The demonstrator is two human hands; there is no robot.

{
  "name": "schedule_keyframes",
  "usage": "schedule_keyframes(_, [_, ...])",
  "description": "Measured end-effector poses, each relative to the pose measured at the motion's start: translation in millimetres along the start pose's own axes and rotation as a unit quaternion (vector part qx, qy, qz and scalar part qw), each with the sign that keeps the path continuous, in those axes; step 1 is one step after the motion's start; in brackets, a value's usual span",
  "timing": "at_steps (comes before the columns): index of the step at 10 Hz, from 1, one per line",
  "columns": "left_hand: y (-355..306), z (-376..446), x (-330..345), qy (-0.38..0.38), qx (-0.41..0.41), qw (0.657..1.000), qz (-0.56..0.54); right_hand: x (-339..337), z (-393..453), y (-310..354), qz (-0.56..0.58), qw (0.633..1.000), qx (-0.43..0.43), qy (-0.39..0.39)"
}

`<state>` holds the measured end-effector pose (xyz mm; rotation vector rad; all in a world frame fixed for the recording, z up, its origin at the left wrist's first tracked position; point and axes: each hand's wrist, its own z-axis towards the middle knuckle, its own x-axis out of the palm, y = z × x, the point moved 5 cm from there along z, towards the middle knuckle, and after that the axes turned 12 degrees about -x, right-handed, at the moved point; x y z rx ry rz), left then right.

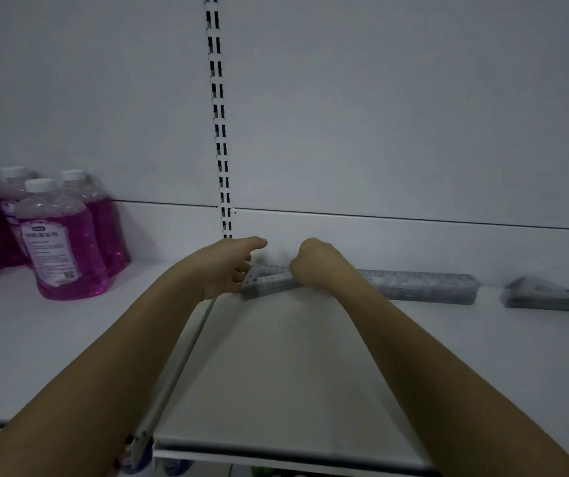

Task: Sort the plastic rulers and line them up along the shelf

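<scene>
While both our hands work at the back edge of the white shelf (276, 356), we hold a stack of clear plastic set squares (269, 282) between them, lying flat against the back panel. Our left hand (228, 270) touches the stack's left end with curled fingers, the index finger stretched out toward the panel. Our right hand (317, 265) is curled over the stack's right end, gripping it from above. Just beside that hand, along the same back edge, a stack of straight rulers (427, 287) lies lengthwise. Further toward the shelf's right end sits another stack of triangular rulers (544, 296), blurred and apart from the straight ones. Near the back left corner stand bottles of purple liquid (59, 242) with white caps. A slotted upright (219, 115) runs up the back panel.
</scene>
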<state>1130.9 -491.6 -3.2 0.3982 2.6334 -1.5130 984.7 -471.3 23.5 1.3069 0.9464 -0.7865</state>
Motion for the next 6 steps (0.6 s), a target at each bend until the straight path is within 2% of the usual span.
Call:
schedule_keyframes(2, [4,-5,9,-0.043,0.022,0.999,0.005,0,-2,0,0.005,1.000,0.003,0.005])
schedule_keyframes(4, [3,-14,2,-0.063,0.028,0.997,0.040,-7,-8,4,0.003,0.999,-0.009,0.043])
schedule_keyframes(5, [-1,-27,0,-0.097,0.054,0.989,0.098,-30,-15,4,0.047,0.998,-0.045,-0.026])
schedule_keyframes(6, [-2,-47,15,-0.137,0.113,0.972,0.157,-54,-29,-4,0.134,0.977,-0.107,-0.125])
